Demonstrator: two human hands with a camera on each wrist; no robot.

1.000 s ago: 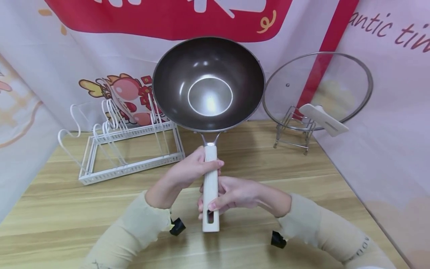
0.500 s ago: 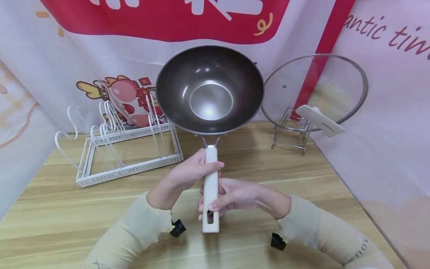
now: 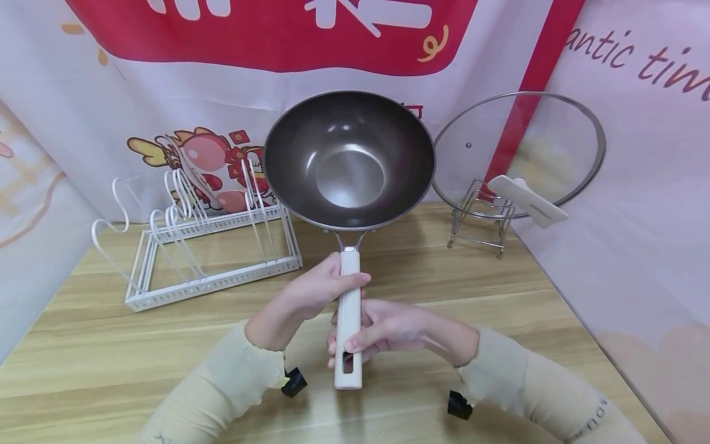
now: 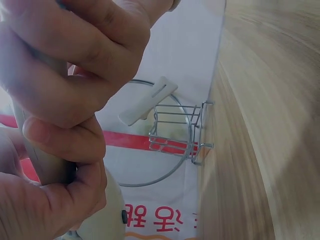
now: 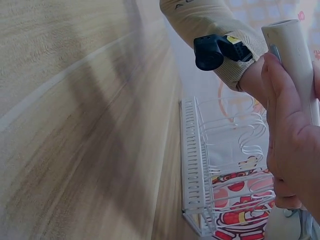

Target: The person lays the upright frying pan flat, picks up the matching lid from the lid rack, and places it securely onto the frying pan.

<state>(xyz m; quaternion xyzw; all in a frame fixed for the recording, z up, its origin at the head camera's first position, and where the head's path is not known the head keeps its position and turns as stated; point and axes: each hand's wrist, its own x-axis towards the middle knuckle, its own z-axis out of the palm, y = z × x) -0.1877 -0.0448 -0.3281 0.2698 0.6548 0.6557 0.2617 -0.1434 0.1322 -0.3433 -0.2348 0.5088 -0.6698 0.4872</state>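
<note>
A dark-coated wok (image 3: 350, 154) is held up above the wooden table, its inside facing me and its pale handle (image 3: 349, 308) pointing toward me. Near the top of that handle my left hand (image 3: 318, 287) grips it, thumb across the front. Lower down, my right hand (image 3: 391, 330) holds the handle close to its hanging hole, thumb on the front face. In the left wrist view the curled fingers (image 4: 75, 55) wrap the handle from below. The right wrist view shows the handle's end (image 5: 290, 50) standing out past the right hand (image 5: 295, 145).
On the left stands a white wire pan rack (image 3: 216, 283). A wire stand (image 3: 482, 216) at the back right bears a glass lid (image 3: 588, 142) and a pale slotted turner (image 3: 529, 200). Printed cloth (image 3: 222, 80) hangs behind the wooden table (image 3: 138, 357).
The wok's pan has come down a little in the head view and tips back more, its opening looking narrower. Both hands keep their hold on the handle.
</note>
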